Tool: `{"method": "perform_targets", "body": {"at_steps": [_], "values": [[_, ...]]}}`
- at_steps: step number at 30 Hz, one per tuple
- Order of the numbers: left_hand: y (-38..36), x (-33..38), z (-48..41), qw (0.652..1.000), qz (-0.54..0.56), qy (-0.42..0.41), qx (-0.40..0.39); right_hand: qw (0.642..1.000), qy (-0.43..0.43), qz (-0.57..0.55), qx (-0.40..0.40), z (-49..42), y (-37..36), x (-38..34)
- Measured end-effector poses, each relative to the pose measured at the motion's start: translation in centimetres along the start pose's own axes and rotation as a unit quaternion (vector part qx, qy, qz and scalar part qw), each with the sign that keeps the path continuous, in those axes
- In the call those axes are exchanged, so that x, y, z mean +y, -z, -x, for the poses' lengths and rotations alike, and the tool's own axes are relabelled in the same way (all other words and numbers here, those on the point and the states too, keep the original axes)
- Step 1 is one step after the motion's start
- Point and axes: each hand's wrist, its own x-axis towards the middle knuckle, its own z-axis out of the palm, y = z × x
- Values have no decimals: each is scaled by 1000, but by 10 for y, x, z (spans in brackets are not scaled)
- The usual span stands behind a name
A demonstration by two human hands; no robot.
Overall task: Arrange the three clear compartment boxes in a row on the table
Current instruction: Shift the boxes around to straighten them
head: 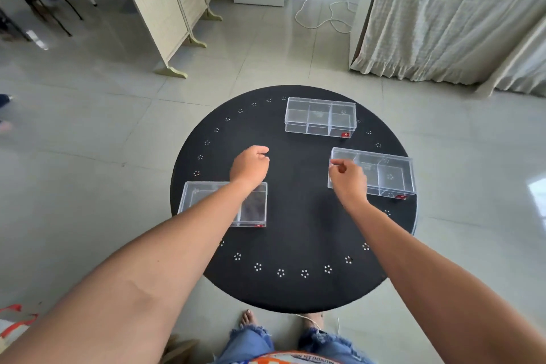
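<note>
Still scattered: three clear boxes point(320, 117).

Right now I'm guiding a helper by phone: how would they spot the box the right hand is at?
Find the round black table. Three clear boxes sit on it; take the right box, nearest the right rim. Only it has the right hand on its left end.

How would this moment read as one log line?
stage: arranging | boxes: three, scattered, no row | right hand: at right box corner, grip unclear | left hand: curled, empty, over table
</note>
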Motion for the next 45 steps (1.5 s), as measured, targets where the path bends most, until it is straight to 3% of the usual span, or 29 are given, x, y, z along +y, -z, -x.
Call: {"method": "perform_targets", "body": {"at_steps": [7,12,19,27,45], "values": [[-82,65,-6,989,26,4,-144,992,-72,50,94,-43,76,49],[-130,89,-9,978,26,54,-200,987,-124,29,94,-58,110,83],[-154,97,-7,987,61,67,-135,984,-164,-56,31,-71,117,107],[-144,89,-17,987,79,74,-119,985,-156,-72,29,-76,102,102],[-27,0,-67,982,104,127,-90,988,-120,-89,-32,-52,-11,8]]}}
